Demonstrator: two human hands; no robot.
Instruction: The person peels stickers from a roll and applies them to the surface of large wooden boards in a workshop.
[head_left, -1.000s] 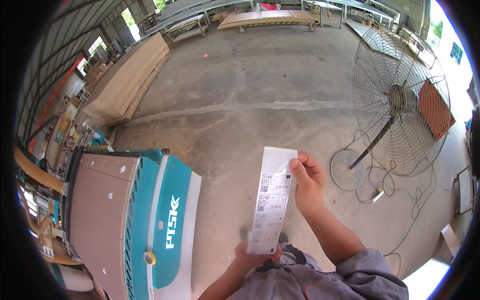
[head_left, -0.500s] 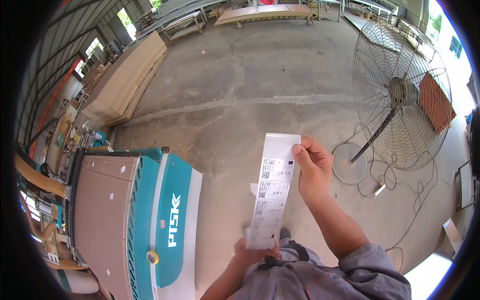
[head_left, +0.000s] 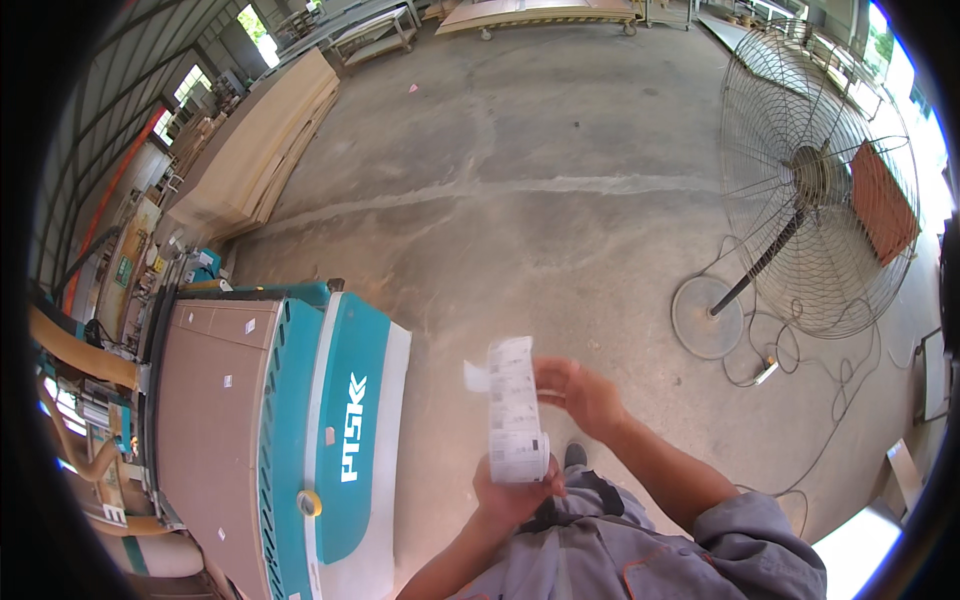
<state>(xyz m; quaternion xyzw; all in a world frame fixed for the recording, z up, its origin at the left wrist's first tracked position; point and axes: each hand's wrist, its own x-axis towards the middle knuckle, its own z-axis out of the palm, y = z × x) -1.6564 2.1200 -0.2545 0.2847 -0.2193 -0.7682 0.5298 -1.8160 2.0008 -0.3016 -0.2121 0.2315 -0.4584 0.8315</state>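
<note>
A white strip of printed labels (head_left: pixel 514 400) stands up in front of me, its top bent over and a loose, blurred flap sticking out to the left. My left hand (head_left: pixel 510 488) is closed around its lower end, where the paper curves as though rolled or folded. Beside the upper right edge is my right hand (head_left: pixel 590 398), with fingers stretched toward the paper and a little apart. Its fingertips reach the strip's edge, and whether they touch it I cannot tell.
At left stands a teal and white machine (head_left: pixel 350 450) with brown panels (head_left: pixel 215 400) and a yellow tape roll (head_left: pixel 309 503) on it. Stacked boards (head_left: pixel 260 150) lie beyond. A large caged fan (head_left: pixel 815 180) stands at right, its cable (head_left: pixel 840 385) looping over the concrete floor (head_left: pixel 560 270).
My right hand has come down and left, off the strip's top end. The long strip has dropped and folded into a shorter length above my left hand, which stays low.
</note>
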